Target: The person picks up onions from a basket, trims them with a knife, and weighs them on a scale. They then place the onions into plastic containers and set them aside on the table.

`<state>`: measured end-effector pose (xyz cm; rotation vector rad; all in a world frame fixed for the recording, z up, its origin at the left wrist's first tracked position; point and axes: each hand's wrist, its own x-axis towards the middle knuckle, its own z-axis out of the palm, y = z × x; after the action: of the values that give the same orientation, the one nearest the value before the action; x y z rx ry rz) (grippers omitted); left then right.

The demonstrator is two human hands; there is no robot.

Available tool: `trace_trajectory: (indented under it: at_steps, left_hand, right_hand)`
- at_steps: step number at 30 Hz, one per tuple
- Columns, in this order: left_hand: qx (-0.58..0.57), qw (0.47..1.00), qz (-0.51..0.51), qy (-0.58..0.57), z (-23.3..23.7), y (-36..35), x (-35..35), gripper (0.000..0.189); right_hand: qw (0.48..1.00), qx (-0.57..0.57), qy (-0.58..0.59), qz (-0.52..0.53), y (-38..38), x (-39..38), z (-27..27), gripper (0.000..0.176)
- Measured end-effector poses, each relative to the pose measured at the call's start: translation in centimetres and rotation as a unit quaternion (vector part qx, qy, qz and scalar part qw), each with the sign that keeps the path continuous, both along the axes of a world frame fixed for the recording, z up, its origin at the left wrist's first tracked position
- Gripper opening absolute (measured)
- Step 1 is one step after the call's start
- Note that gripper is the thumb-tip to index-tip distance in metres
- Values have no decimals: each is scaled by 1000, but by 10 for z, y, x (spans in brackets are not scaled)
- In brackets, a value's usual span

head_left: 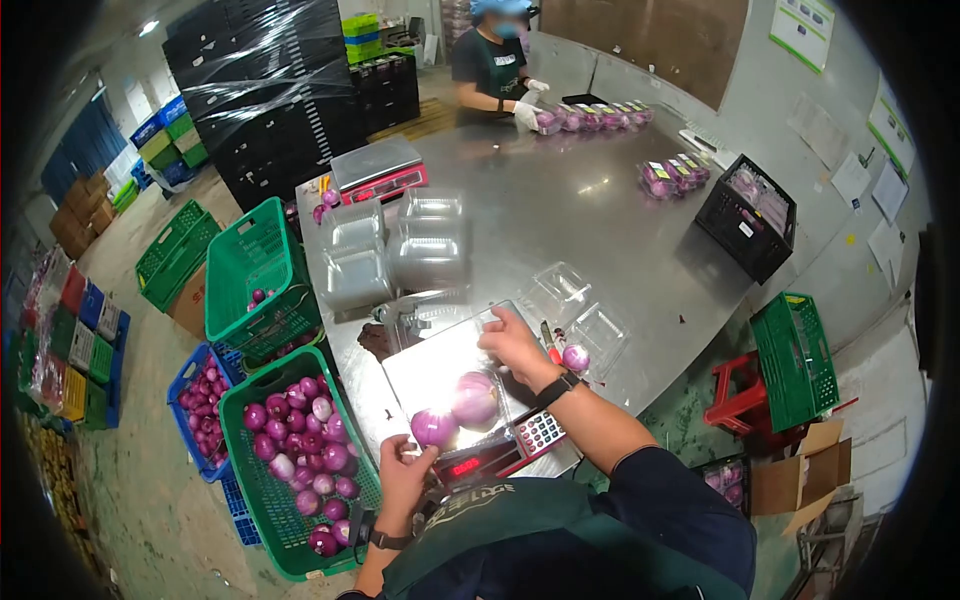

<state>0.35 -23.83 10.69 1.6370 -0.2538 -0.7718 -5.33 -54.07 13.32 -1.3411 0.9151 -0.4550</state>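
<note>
Two purple onions (pixel 474 400) sit close together on a lit digital scale (pixel 420 370), seemingly in a clear plastic tray whose edges are hard to make out. My left hand (pixel 402 475) is at the scale's near left corner, finger and thumb apart, fingertips by the nearer onion (pixel 434 428). Over the far right side of the scale is my right hand (pixel 516 348), its fingers bent and apart, with nothing visible in them. Beside it lie a peeled-looking onion (pixel 576 358) and a knife-like tool (pixel 550 343). The scale has a red display and keypad (pixel 540 430).
Stacked clear containers (pixel 390 250) stand beyond the scale, open ones (pixel 575 305) to the right. A green crate of onions (pixel 230 430) is at my left. Across the steel table (pixel 520 220), a gloved co-worker (pixel 490 75) handles packed onions (pixel 595 117). A black crate (pixel 745 225) sits at the right edge.
</note>
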Motion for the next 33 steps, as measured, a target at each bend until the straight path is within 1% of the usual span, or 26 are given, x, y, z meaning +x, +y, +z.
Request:
trace_trajectory:
  at_steps: [1,2,3,4,5,6,7,8,9,10,12,13,14,16,20,22,23,24,25,26,27,28,31,32,33]
  left_hand:
    - [-58,996,7,72,-4,5,0,44]
    - [-56,996,9,72,-5,11,0,44]
    - [-105,983,5,150,2,17,-2,42]
    - [-153,962,-1,225,11,23,-4,39]
    - [-181,952,21,245,29,21,-10,31]
    - [-181,952,21,245,33,22,-10,31]
    - [-187,946,32,264,34,22,-9,28]
    - [-189,939,41,285,35,23,-9,24]
    - [-176,946,44,270,23,20,-7,16]
    - [-164,946,33,276,13,18,-5,16]
    - [-129,967,35,218,1,11,-2,8]
    - [-131,969,28,208,8,5,-1,7]
    - [-148,971,40,185,-1,4,1,7]
    - [-105,977,21,185,-5,2,5,11]
    - [-116,976,-10,184,-4,-17,0,13]
    - [-123,976,4,181,12,-36,-9,24]
    - [-123,976,4,182,12,-43,-13,24]
    - [-134,975,7,180,10,-52,-16,31]
    - [-145,973,10,178,10,-60,-18,38]
    - [-147,973,7,179,10,-67,-19,38]
    - [-139,973,2,186,11,-74,-19,41]
    - [-132,972,-3,194,13,-82,-20,43]
    - [-112,973,-27,198,15,-103,-25,47]
    - [-113,973,-26,198,16,-109,-28,47]
    - [-105,973,-37,203,17,-118,-31,48]
  right_hand:
    - [997,-61,-17,52,1,-11,12,69]
    - [987,-119,-33,104,0,-22,17,70]
    - [924,-354,-31,137,0,-39,5,71]
    - [914,-364,30,177,22,-63,54,71]
    - [853,-467,30,230,20,-82,51,74]
    - [778,-562,29,278,20,-100,47,77]
    - [779,-562,31,277,26,-109,46,77]
    - [839,-419,57,342,35,-120,45,80]
    - [878,-260,80,393,43,-132,43,83]
    - [886,-250,84,382,50,-137,39,83]
    - [960,-111,58,249,69,-129,29,82]
    - [981,-47,23,188,74,-127,11,68]
    - [982,12,15,187,70,-128,-1,56]
    - [980,49,21,191,66,-130,2,52]
    - [983,58,20,173,49,-141,-6,50]
    - [987,3,-15,161,35,-147,-15,52]
    - [983,27,3,179,23,-153,-16,67]
    - [984,26,4,178,16,-156,-18,67]
    - [988,-14,30,152,8,-159,-22,75]
    - [989,-54,56,125,0,-162,-24,83]
    - [983,-84,74,149,-7,-164,-17,97]
    - [983,-87,75,146,-14,-164,-16,97]
    - [938,-240,109,227,-29,-156,-13,108]
    - [937,-241,109,228,-34,-157,-9,108]
    - [962,-162,57,213,-37,-157,-1,104]
